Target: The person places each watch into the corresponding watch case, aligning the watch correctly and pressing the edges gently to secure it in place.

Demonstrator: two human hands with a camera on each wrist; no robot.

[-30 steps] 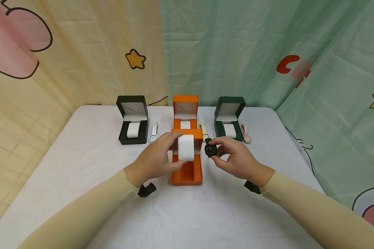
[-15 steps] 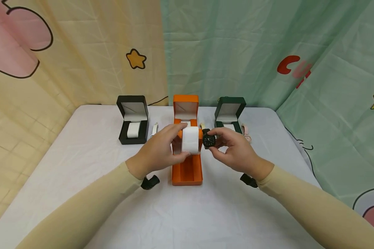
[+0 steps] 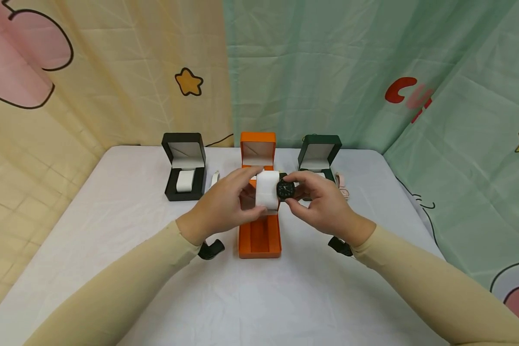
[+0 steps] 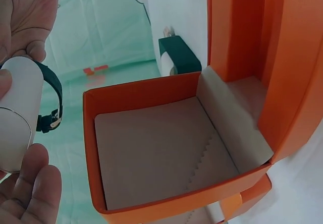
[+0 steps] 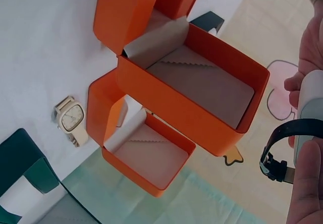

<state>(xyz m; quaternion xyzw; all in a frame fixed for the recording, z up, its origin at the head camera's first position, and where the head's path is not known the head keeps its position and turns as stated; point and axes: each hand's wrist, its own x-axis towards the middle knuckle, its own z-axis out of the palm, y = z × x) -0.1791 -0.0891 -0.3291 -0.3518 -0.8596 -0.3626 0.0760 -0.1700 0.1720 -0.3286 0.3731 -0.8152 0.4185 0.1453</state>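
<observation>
Above the front orange watch box [image 3: 259,250], my left hand [image 3: 220,202] grips a white watch cushion [image 3: 266,190] between thumb and fingers. My right hand [image 3: 324,204] pinches a black watch [image 3: 285,190] by its edges, dial toward the head camera, right at the cushion's right end. In the left wrist view, the black strap [image 4: 56,85] is a buckled loop overlapping the end of the cushion [image 4: 20,93]. The right wrist view shows the buckle [image 5: 275,168] hanging beside the cushion. The front box stands with its lid up and an orange inner hollow, partly behind my hands.
Along the back stand an open black box [image 3: 170,190] with a white cushion, another open orange box [image 3: 257,137] and an open green box [image 3: 320,139]. A white watch [image 3: 215,178], a pink watch [image 3: 344,193] and a cream watch [image 5: 70,115] lie beside them.
Both hands have risen away from the front box. The cushion has moved right and the black watch left, so the gap between them has closed at the cushion's end.
</observation>
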